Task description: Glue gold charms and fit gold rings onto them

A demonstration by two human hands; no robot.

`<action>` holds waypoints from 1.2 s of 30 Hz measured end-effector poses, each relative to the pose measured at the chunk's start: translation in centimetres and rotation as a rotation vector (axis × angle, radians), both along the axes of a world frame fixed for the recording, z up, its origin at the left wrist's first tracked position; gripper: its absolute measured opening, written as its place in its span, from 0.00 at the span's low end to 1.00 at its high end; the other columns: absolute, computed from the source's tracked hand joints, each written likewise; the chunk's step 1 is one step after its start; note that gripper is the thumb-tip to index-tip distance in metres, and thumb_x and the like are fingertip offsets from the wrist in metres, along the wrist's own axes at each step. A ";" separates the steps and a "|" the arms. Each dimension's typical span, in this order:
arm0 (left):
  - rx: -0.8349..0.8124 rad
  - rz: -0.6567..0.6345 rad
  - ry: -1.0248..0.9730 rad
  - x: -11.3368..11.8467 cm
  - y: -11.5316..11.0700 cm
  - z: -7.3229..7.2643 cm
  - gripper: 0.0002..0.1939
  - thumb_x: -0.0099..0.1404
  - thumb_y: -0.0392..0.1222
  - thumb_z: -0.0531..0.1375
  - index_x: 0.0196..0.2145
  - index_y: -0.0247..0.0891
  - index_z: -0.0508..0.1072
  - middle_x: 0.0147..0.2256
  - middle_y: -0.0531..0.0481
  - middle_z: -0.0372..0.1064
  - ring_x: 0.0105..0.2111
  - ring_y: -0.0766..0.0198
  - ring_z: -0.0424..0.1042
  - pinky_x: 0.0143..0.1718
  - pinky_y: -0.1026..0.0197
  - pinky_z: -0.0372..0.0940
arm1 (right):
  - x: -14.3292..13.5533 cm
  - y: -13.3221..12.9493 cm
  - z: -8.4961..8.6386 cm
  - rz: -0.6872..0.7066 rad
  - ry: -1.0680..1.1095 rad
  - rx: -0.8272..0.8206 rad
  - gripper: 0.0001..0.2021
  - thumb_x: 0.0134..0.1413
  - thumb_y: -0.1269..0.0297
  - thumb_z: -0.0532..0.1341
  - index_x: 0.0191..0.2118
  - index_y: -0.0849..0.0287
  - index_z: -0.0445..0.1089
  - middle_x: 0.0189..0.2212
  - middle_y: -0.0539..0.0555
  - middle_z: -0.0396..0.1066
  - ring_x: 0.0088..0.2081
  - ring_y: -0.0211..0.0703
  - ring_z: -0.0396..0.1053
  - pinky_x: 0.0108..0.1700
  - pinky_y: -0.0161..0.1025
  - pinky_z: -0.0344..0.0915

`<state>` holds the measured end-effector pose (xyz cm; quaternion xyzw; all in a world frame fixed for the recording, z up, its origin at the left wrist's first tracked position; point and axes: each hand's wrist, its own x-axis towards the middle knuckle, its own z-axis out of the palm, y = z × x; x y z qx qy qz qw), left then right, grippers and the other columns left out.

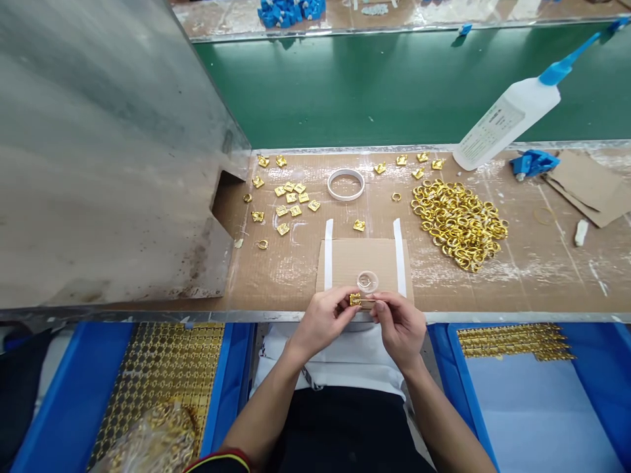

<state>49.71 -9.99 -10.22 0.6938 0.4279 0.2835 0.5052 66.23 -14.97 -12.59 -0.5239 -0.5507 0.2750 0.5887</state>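
Observation:
My left hand (323, 320) is closed, pinching a small square gold piece (355, 299) at the table's front edge. In my right hand (401, 326) is a thin gold-coloured rod (367, 300), its tip at the gold piece; whether the two touch I cannot tell. Just beyond my fingers a small clear round dish (367, 282) sits on a cardboard pad (363, 256), which has white tape strips along both sides. One loose gold piece (359, 225) lies behind the pad.
A pile of gold rings (458, 223) lies to the right, scattered gold pieces (294, 210) to the left. Farther back are a tape roll (346, 197), a leaning bottle (507, 121) and a blue clip (535, 163). A metal housing (123, 157) stands left. Blue trays (604, 387) flank my lap.

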 end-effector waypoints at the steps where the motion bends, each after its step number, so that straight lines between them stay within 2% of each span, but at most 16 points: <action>1: 0.003 0.000 0.002 0.0 0.0 0.0 0.13 0.67 0.37 0.60 0.48 0.36 0.76 0.30 0.51 0.74 0.24 0.69 0.67 0.26 0.67 0.64 | 0.0 0.0 0.0 0.001 -0.006 -0.002 0.08 0.64 0.73 0.60 0.43 0.56 0.74 0.36 0.53 0.78 0.25 0.35 0.73 0.26 0.31 0.72; 19: 0.034 -0.005 0.031 0.1 -0.1 0.1 0.12 0.68 0.37 0.59 0.48 0.36 0.76 0.32 0.50 0.75 0.25 0.68 0.68 0.30 0.65 0.67 | 0.0 0.2 0.1 0.034 -0.048 0.010 0.10 0.64 0.75 0.60 0.45 0.54 0.74 0.37 0.51 0.78 0.26 0.35 0.73 0.28 0.31 0.73; 36: 0.047 -0.011 0.047 0.1 -0.1 -0.1 0.12 0.69 0.40 0.58 0.49 0.38 0.76 0.31 0.50 0.75 0.26 0.67 0.70 0.31 0.65 0.69 | -0.1 0.0 -0.1 0.008 -0.048 -0.008 0.08 0.65 0.71 0.60 0.44 0.55 0.75 0.37 0.54 0.79 0.24 0.37 0.73 0.25 0.33 0.73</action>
